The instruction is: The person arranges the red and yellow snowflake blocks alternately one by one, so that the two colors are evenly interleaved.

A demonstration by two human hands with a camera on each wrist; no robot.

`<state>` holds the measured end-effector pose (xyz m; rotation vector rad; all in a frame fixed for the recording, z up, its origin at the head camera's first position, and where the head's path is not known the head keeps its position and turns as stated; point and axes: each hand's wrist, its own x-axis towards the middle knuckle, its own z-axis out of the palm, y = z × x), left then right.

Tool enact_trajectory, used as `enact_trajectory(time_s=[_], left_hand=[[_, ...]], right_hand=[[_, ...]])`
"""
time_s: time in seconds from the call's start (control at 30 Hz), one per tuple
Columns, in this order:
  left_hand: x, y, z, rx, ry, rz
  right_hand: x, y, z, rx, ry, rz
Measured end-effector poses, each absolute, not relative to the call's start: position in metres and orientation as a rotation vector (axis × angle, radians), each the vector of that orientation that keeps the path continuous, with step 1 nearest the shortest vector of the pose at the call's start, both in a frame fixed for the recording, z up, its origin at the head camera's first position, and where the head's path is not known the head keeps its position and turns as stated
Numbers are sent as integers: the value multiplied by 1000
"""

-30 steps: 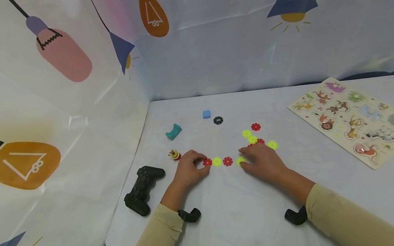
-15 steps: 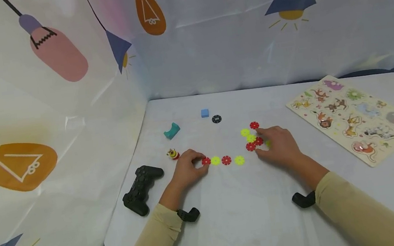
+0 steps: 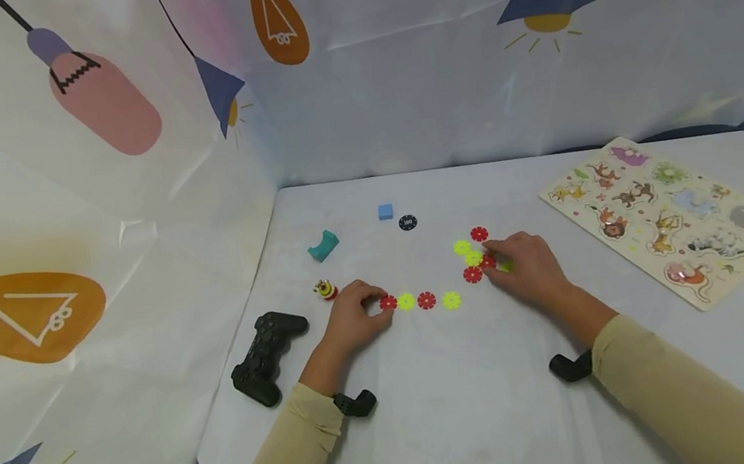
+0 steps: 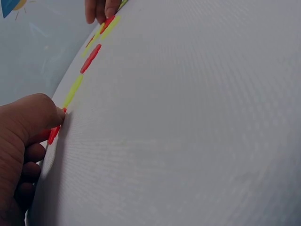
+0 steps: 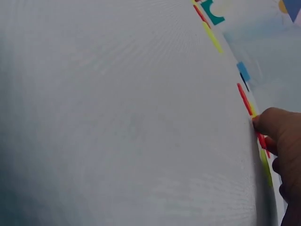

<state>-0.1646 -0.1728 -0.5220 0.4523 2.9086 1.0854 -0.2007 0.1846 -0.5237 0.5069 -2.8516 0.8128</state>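
Head view alone shows the row of discs: your left hand pinches its red end disc, your right hand pinches another red disc at two o'clock.

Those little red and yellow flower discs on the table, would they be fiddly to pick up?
Probably. The red disc at the left hand lies very flat, so fingertips must likely slide or pry it. It looks thin, light and rigid, unlikely to roll.
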Motion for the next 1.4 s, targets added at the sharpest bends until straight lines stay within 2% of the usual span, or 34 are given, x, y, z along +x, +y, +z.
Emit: enact_trajectory(time_s=[0.3,0.53,1.07,1.2,1.4], left_hand=[[-165,-175,-523,448,2923,1051],[-166,-175,-520,461,2922,1059],[-165,-174,-521,416,2917,1046],[-164,-173,-521,423,2923,1048],[-162,-173,-519,417,2920,1052]], right_hand=[[-173,174,-508,402,-2876,859],[-150,158,-517,569,-2829,853],[-142,152,-528,722,-2734,826],[-144,159,-523,627,-2796,859],[-159,189,-511,314,-2885,998]])
